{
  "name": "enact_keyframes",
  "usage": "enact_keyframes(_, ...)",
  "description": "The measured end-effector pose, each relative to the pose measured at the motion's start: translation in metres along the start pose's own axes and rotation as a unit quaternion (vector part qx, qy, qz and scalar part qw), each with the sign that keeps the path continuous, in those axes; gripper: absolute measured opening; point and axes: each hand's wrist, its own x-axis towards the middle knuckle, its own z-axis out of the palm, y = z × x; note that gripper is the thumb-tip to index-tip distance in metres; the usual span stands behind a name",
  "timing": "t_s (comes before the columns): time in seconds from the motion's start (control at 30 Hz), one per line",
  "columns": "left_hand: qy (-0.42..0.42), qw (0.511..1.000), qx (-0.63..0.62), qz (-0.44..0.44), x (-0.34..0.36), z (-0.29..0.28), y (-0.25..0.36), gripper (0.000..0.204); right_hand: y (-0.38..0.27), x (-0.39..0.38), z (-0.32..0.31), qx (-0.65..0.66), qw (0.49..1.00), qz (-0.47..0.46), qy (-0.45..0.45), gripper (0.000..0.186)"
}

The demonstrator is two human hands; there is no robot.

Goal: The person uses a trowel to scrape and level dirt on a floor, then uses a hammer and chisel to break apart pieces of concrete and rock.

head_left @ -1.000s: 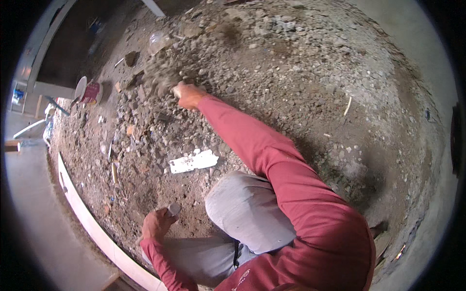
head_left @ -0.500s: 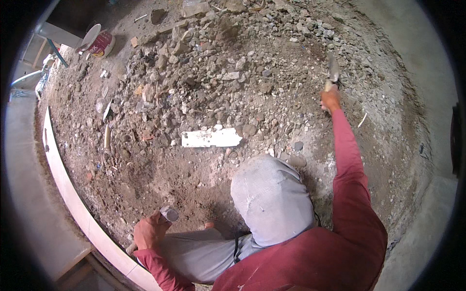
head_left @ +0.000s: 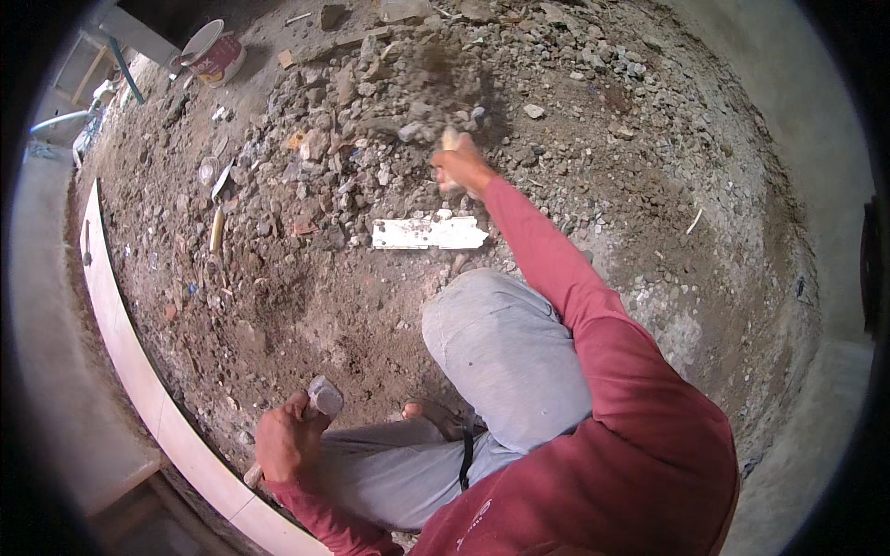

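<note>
From my distant seat, I see nearest the left hand (head_left: pixel 289 440), low in the view, with its fingers closed around a hammer-like tool (head_left: pixel 324 397), whose blunt grey head stands out above the fist. This hand is near the trousers (head_left: pixel 505 357), and I would hold that heavy head quiet and low there, so that it does not knock the bent leg. Beyond the knee, a broken white strip (head_left: pixel 429 233) lies flat on the ground with small stones upon it; I advise passing clear of it, because its edge could catch a stroke. A little farther is the right hand (head_left: pixel 464 167), at the end of the stretched arm. Its fingers are bent around the pale handle (head_left: pixel 451 139) of a tool, without a wide opening; the far end of this tool is blurred, so I cannot tell its shape or whether it touches the soil. Around it spreads the rubble (head_left: pixel 371 176), loose soil mixed with stones of many sizes. In my judgement, the step in hand is to work this loose layer, and it goes better with a low, flat tool, short strokes and a relaxed wrist, going around the bigger stones rather than against them. Farthest, at the upper left, stands a bucket (head_left: pixel 218 63), well apart from both hands.
</note>
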Motion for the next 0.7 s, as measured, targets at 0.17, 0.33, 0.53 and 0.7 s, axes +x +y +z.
enact_keyframes(0.17,-0.016,1.0,-0.01,-0.009,0.013,-0.004,0.007,0.035,-0.065,-0.01,0.071,-0.137,0.969,-0.069,-0.195,0.063)
enact_keyframes(0.33,-0.025,0.999,0.008,-0.025,0.017,-0.01,0.027,0.033,-0.101,0.004,0.095,-0.147,0.973,-0.081,-0.157,0.071)
enact_keyframes(0.53,0.0,0.998,0.055,-0.013,-0.011,0.001,0.003,0.035,-0.001,0.041,-0.202,-0.468,0.776,-0.381,0.183,0.047)
enact_keyframes(0.7,-0.013,0.999,0.037,0.019,0.003,0.016,-0.015,0.032,0.085,-0.061,-0.376,-0.381,0.849,0.05,0.362,0.054)
